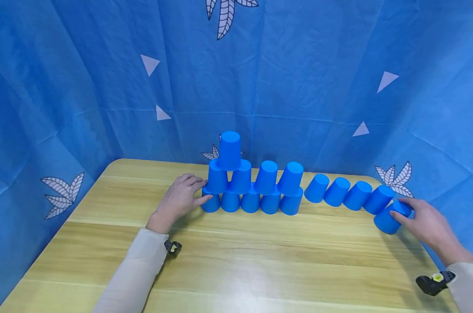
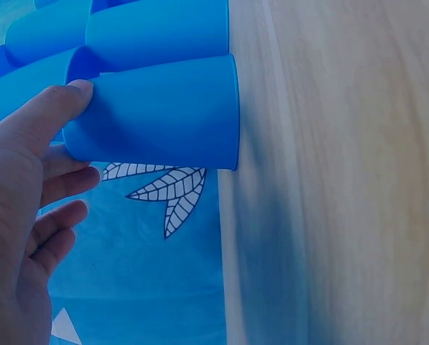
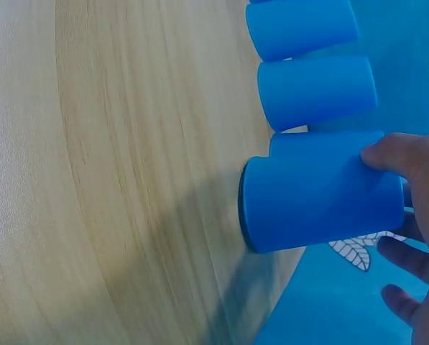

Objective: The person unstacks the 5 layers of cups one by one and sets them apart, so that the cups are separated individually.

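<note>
got a blue curtain [image 1: 310,65] behind the wooden table [image 1: 279,261], plus some whitish triangles [image 1: 149,64] and leaf prints [image 1: 226,19] above its far edge

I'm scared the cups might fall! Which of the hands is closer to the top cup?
Left. The left hand is below and left of the top cup, at the bottom row's left-end cup. The right hand is much farther, off to the right, holding another cup.

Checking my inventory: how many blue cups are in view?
15: five bottom cups, four middle cups, one top cup, four cups right of these, one held cup in the right hand. Any nested inside would be hidden.
</note>
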Demonstrator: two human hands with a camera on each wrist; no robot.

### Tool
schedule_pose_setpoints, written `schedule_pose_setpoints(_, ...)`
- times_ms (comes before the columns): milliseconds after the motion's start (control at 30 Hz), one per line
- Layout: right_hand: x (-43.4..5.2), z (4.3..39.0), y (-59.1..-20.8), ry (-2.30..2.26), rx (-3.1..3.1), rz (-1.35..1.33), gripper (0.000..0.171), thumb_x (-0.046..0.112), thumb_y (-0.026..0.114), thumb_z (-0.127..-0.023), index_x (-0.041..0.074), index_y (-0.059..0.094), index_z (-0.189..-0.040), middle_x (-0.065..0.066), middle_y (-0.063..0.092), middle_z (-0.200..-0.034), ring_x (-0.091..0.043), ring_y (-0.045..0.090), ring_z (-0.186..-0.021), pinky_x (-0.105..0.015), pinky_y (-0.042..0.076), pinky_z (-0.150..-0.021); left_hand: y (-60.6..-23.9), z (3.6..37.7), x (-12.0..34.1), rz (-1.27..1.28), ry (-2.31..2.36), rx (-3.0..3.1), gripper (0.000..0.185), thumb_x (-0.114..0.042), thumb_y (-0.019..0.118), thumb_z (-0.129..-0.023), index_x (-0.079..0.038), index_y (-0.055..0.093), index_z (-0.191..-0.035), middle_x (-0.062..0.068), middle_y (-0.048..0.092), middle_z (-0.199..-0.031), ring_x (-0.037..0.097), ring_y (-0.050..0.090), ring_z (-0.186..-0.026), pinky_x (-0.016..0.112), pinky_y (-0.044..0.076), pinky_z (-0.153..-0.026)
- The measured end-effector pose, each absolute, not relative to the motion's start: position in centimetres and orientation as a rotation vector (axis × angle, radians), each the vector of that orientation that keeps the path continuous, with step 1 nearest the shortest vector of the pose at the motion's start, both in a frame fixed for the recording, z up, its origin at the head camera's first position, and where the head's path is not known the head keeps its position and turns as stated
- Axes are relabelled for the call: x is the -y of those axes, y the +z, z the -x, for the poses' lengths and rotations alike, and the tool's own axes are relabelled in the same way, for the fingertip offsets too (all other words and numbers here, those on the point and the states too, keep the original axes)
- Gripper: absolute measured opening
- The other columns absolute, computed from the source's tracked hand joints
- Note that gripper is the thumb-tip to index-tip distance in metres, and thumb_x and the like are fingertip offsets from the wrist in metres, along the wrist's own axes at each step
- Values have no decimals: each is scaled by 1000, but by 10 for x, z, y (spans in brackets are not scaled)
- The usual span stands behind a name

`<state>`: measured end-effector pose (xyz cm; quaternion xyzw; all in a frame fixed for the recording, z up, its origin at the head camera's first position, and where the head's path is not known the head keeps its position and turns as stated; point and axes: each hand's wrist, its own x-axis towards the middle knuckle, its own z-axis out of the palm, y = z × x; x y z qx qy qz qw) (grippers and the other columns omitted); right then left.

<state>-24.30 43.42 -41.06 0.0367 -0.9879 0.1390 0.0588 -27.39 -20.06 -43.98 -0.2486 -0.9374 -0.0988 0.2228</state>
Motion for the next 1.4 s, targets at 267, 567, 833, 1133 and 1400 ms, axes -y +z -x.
schedule_pose_setpoints(267,-437,245,-411,412,3003,-110,75,44,60,-96,-19,40,-134,-45,40,-125,-62,39,-108,-73,37,-82,-440,274,200,691,-269,2571,52,-45,71,-88,-4,69,-120,11,68,-115,30,58,-112,48,45,-101)
schedule_pose_setpoints(567,-426,244,-402,370,2988,-127,77,48,59,-95,-17,42,-132,-45,40,-126,-63,37,-111,-76,34,-85,-440,274,200,704,-265,2546,50,-43,73,-86,-4,71,-118,11,69,-113,30,59,-110,47,46,-99)
schedule_pose_setpoints(833,-405,246,-383,341,2973,-247,76,51,57,-95,-12,44,-135,-41,40,-132,-61,35,-118,-76,30,-89,-440,275,201,715,-255,2531,50,-44,73,-87,-4,71,-116,11,70,-112,30,59,-109,47,47,-98)
schedule_pose_setpoints(1133,-368,250,-361,279,2920,-389,68,48,61,-94,-7,51,-133,-37,47,-132,-58,39,-119,-76,31,-91,-441,275,201,715,-255,2531,52,-46,71,-88,-4,71,-117,11,70,-113,30,59,-109,47,47,-98)
schedule_pose_setpoints(1400,-329,250,-337,227,2866,-529,62,47,62,-94,-1,55,-132,-31,51,-131,-54,40,-123,-74,31,-95,-440,275,201,715,-253,2536,52,-45,72,-88,-3,70,-118,11,69,-113,30,59,-110,47,46,-99)
